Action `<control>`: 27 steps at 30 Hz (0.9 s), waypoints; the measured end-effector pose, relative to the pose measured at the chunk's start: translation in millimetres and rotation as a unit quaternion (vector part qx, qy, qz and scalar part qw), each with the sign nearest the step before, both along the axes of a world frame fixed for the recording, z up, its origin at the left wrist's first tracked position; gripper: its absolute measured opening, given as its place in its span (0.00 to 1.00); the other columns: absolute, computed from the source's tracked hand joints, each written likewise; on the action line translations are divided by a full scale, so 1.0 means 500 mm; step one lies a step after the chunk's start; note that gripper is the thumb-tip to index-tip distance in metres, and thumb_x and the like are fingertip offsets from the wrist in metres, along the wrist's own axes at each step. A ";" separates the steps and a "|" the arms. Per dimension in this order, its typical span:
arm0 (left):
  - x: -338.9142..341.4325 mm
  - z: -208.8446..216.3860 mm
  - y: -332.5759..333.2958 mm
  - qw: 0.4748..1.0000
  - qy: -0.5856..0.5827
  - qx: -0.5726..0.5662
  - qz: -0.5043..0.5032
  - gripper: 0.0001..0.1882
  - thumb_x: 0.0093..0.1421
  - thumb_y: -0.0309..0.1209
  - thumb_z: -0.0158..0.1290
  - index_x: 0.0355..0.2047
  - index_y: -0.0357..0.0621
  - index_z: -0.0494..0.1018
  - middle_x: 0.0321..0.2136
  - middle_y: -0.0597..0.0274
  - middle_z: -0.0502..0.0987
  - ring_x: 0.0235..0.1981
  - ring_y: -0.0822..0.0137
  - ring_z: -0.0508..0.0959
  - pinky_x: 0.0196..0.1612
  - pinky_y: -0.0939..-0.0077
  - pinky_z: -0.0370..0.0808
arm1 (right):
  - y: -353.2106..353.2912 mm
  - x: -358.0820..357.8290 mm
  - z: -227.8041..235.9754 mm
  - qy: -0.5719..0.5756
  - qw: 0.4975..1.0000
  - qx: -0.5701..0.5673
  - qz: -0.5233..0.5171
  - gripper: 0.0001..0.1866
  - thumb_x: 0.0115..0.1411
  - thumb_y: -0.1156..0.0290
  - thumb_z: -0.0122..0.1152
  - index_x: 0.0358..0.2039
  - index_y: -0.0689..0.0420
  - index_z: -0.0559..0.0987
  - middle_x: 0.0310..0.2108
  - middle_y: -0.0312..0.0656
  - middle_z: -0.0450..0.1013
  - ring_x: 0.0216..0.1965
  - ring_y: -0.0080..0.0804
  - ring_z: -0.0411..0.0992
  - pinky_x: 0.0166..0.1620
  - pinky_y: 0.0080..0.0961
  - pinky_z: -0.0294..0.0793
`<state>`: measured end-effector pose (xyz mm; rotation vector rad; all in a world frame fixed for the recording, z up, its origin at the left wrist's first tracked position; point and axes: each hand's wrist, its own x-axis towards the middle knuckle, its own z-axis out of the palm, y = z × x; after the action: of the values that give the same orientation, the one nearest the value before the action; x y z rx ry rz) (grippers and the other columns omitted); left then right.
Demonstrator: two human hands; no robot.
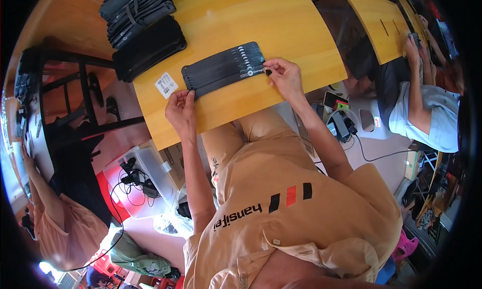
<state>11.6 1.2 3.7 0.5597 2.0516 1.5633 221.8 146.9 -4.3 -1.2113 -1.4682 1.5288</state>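
On the yellow table, a fanned pile of flat black strips (213,72) lies in front of me, its overlapping ends showing a repeated pale print on the right. My left hand (182,110) pinches the pile's near left corner between thumb and fingers. At the opposite end, my right hand (285,77) has its thumb and forefinger closed on the near right corner, where a small black bit shows by the fingertips. What exactly the strips are, I cannot make out. A white label sheet (166,85) lies just beyond my left hand.
Banded bundles of black strips (135,18) and a loose black stack (150,48) sit at the table's far left. Below the table stand a clear plastic bin (150,188) with cables and a pale bin (369,118). Other people work at both sides.
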 end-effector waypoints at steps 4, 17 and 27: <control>0.001 -0.001 0.005 1.000 0.019 0.000 0.003 0.05 0.54 0.23 0.57 0.28 0.35 0.72 0.19 0.68 0.71 0.18 0.81 0.66 0.18 0.87 0.61 | 0.002 0.000 -0.012 -0.010 1.000 0.006 -0.009 0.05 0.52 0.83 0.59 0.31 0.65 0.77 0.20 0.34 0.70 0.18 0.15 0.65 0.19 0.13 0.65; -0.002 -0.011 0.009 0.998 0.054 -0.029 0.011 0.05 0.53 0.24 0.58 0.27 0.35 0.73 0.18 0.67 0.71 0.18 0.80 0.67 0.18 0.85 0.64 | 0.003 -0.009 -0.017 -0.025 0.999 0.022 -0.036 0.04 0.52 0.83 0.59 0.30 0.64 0.78 0.19 0.34 0.71 0.17 0.14 0.65 0.19 0.13 0.65; 0.000 -0.013 0.011 0.997 0.068 -0.027 0.004 0.05 0.54 0.25 0.58 0.27 0.36 0.73 0.19 0.67 0.72 0.16 0.80 0.66 0.16 0.86 0.61 | 0.003 -0.005 -0.028 -0.002 0.999 0.017 -0.041 0.04 0.51 0.83 0.59 0.29 0.65 0.78 0.17 0.34 0.70 0.16 0.15 0.65 0.18 0.14 0.65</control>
<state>11.5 6.5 -2.9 0.6543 2.1914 1.5073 219.3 148.5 -18.5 -1.2398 -1.4243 1.4418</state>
